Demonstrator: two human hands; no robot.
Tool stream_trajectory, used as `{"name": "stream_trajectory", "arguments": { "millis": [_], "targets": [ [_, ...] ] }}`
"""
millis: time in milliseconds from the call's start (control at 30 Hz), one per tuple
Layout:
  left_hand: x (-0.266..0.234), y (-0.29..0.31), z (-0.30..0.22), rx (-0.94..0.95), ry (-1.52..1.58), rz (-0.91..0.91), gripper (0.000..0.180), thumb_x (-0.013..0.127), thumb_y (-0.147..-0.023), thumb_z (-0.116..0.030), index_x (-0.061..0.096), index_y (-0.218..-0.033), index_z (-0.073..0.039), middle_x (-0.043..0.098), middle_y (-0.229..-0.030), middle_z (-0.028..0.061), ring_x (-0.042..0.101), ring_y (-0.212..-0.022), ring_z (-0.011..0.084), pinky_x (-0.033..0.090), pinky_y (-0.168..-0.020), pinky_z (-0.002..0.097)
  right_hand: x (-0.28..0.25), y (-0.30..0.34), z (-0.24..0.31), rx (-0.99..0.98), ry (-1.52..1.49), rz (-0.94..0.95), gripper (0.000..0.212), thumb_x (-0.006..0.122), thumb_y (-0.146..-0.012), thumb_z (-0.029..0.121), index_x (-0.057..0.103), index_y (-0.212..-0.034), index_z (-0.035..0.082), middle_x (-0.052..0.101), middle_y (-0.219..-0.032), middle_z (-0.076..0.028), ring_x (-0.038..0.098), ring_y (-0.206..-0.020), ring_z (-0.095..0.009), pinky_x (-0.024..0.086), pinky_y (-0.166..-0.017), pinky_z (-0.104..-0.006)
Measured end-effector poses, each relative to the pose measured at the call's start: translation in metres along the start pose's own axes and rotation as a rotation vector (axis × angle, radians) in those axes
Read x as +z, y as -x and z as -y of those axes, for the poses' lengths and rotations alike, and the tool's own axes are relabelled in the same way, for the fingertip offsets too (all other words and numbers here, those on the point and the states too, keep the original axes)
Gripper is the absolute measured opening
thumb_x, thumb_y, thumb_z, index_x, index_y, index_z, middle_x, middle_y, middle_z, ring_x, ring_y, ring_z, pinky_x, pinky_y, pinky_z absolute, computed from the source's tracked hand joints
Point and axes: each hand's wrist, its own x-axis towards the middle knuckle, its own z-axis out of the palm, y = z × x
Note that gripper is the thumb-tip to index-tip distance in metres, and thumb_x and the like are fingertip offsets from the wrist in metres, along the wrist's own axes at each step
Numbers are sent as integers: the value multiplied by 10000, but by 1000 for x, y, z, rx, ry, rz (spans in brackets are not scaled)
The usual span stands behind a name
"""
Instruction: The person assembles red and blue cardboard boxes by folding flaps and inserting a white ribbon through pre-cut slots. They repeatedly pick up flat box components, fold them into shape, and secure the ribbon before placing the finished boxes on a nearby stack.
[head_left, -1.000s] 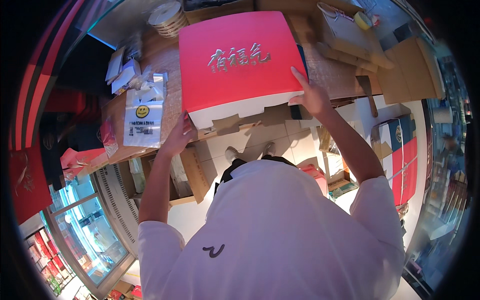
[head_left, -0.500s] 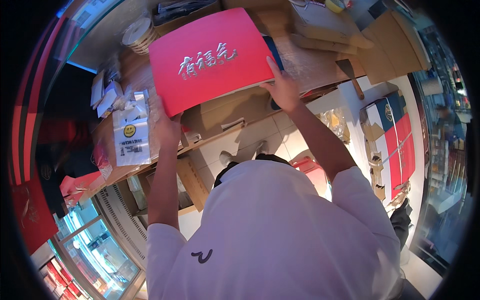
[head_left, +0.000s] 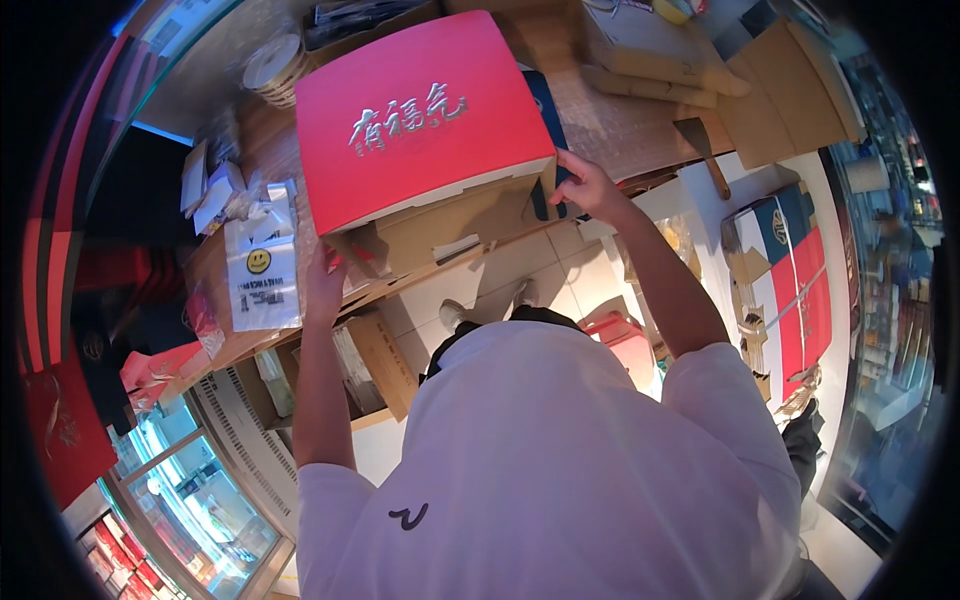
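A large red box [head_left: 420,125] with silver characters on its top sits at the far middle of the wooden table. Its brown cardboard front [head_left: 450,215] faces me, below the red top's near edge. My left hand [head_left: 324,288] is at the near left corner, its fingers closed on the cardboard there and partly hidden. At the near right corner is my right hand [head_left: 588,188], with the fingers bent and the fingertips against the box's edge. A dark blue flat piece [head_left: 545,110] shows behind the box's right side.
Clear plastic bags [head_left: 262,265] lie to the left, beside a ribbon roll [head_left: 275,65]. A scraper with a wooden handle [head_left: 705,155] rests at the table's right, near brown cardboard [head_left: 795,95]. Strapped boxes [head_left: 785,285] stand to the right. An open drawer [head_left: 345,365] is below the table.
The red top's near edge has levelled, and more of the cardboard front shows. My left hand has come down toward me; my right hand has shifted slightly right and nearer.
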Motion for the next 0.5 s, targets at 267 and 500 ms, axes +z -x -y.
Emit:
{"name": "stream_trajectory", "arguments": {
  "millis": [267,500],
  "targets": [
    [8,-17,21,211,53,-96,477,636,-775,-26,382,-1178,6,547,-1111,137,540,-1011,199,432,-866,310,0,-27,-26,-161,5,-93,545,651,-758,-6,365,-1222,15,503,-1179,-162,573,-934,-192,453,-834,-293],
    [61,-17,-9,22,-136,-712,376,675,-790,-138,441,-1055,-8,559,-1026,116,570,-835,156,470,-736,274,68,-36,-20,-36,140,-821,385,773,-674,142,505,-922,22,608,-869,-98,597,-782,-181,473,-699,-283]
  ]
}}
